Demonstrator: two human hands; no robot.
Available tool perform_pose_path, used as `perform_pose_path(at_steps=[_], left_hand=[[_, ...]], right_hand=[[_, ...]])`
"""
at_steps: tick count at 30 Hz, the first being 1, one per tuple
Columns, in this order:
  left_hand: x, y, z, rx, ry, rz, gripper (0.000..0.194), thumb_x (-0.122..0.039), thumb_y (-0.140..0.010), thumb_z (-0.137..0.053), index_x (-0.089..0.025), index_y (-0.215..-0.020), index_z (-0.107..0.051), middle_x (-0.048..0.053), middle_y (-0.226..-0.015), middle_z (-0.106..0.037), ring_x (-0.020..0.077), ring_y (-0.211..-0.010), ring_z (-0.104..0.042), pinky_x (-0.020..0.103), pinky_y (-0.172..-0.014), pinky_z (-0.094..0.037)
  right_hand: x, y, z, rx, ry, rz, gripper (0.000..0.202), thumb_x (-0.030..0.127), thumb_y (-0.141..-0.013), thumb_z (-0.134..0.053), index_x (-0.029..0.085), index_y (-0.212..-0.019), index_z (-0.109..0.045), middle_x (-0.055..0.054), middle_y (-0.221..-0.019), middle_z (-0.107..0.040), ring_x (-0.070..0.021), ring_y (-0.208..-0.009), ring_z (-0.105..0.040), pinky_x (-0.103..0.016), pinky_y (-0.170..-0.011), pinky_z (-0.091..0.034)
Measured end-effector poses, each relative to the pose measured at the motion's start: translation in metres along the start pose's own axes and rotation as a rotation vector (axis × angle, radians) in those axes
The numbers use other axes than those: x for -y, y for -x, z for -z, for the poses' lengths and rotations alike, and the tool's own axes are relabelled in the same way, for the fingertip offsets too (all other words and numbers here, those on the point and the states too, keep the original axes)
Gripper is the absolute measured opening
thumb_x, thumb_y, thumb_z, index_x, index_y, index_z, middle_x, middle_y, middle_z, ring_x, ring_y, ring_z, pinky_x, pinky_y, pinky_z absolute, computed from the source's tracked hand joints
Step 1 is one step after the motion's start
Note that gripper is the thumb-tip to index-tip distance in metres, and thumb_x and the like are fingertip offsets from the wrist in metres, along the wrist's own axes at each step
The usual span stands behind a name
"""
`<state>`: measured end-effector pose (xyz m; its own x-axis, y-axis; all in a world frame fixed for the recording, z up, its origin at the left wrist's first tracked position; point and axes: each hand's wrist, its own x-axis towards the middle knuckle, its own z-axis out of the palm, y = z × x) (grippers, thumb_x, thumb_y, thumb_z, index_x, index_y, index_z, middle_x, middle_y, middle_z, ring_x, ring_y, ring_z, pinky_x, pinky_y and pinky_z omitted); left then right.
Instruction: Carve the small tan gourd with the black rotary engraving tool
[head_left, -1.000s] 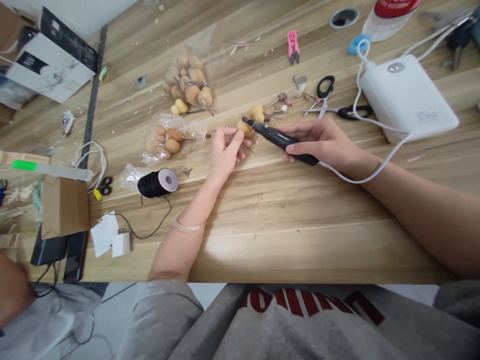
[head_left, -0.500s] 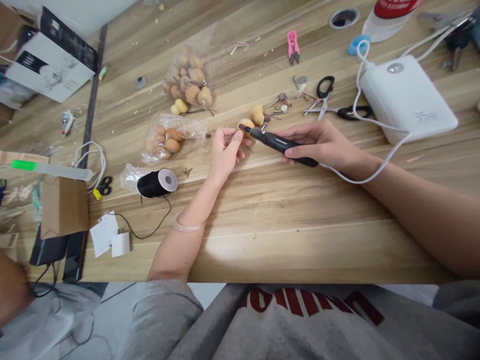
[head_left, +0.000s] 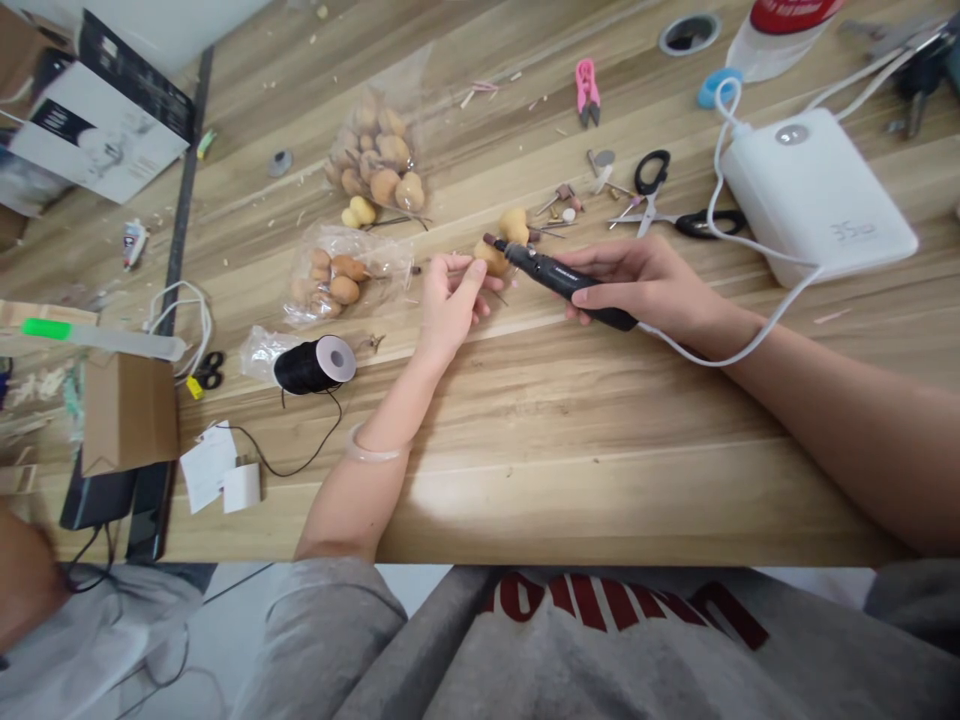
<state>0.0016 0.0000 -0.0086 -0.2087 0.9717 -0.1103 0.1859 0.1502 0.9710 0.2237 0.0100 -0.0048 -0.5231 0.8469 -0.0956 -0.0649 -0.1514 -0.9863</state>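
Note:
My left hand [head_left: 450, 305] is closed, with thumb and fingertips pinched at a small tan gourd [head_left: 489, 258]; the fingers partly cover where they meet it. In my right hand [head_left: 637, 285] is a black pen-shaped rotary tool [head_left: 562, 280], its dark brown bit pointing left over the gourd. Whether the bit touches it I cannot tell. Just beyond lies another small gourd [head_left: 514, 224]. A white cable [head_left: 739, 360] runs from the tool's rear to a white power bank [head_left: 821, 200] on the right.
Several gourds fill two clear bags, the far bag [head_left: 382, 150] and the near bag [head_left: 334, 280]. A black cord spool [head_left: 307, 367] stands left of my forearm. Loose bits [head_left: 566, 200], scissors [head_left: 652, 210] and pink snips [head_left: 587, 92] lie beyond my right hand. Someone's arm [head_left: 26, 580] shows at left.
The rotary tool's tip has shifted slightly right and up, so more of the gourd at my left fingertips shows. My left hand stays in place.

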Motion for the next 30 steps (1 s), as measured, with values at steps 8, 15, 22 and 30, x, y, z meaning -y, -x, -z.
perform_pose_path(at_steps=[8, 15, 22, 30], left_hand=[[-0.0011, 0.0008, -0.0003, 0.005, -0.004, 0.001, 0.025, -0.036, -0.087, -0.065, -0.02, -0.09, -0.046, -0.003, -0.068, -0.072, 0.0022, -0.039, -0.05, 0.014, -0.038, -0.031], [-0.0002, 0.0008, 0.0, 0.004, 0.0, -0.001, 0.025, -0.035, -0.087, -0.064, -0.02, -0.088, -0.045, -0.002, -0.071, -0.073, 0.0025, -0.039, -0.051, 0.015, -0.037, -0.032], [-0.0005, 0.0008, 0.0004, 0.007, -0.001, -0.005, 0.025, -0.036, -0.086, -0.065, -0.02, -0.091, -0.047, -0.002, -0.069, -0.073, 0.0032, -0.04, -0.052, 0.015, -0.039, -0.032], [-0.0007, 0.0005, -0.0004, -0.007, 0.012, -0.002, 0.026, -0.037, -0.087, -0.064, -0.02, -0.089, -0.045, -0.002, -0.07, -0.074, 0.0023, -0.038, -0.05, 0.014, -0.037, -0.032]], right_hand=[[0.0002, -0.0003, -0.0005, 0.024, -0.018, 0.006, 0.031, 0.022, -0.068, -0.079, 0.022, -0.099, -0.075, -0.002, -0.081, -0.073, -0.0158, -0.065, -0.061, -0.03, -0.06, -0.053], [0.0001, -0.0002, 0.0001, 0.053, -0.015, -0.01, 0.031, 0.02, -0.068, -0.078, 0.023, -0.099, -0.075, -0.002, -0.081, -0.073, -0.0157, -0.064, -0.061, -0.03, -0.06, -0.053], [0.0015, -0.0004, -0.0003, 0.012, -0.012, 0.012, 0.033, 0.022, -0.069, -0.078, 0.019, -0.102, -0.073, -0.002, -0.076, -0.071, -0.0146, -0.061, -0.059, -0.03, -0.06, -0.051], [0.0, -0.0006, 0.0001, 0.011, -0.03, 0.014, 0.031, 0.02, -0.069, -0.078, 0.022, -0.1, -0.074, -0.001, -0.076, -0.072, -0.014, -0.06, -0.058, -0.028, -0.06, -0.051]])
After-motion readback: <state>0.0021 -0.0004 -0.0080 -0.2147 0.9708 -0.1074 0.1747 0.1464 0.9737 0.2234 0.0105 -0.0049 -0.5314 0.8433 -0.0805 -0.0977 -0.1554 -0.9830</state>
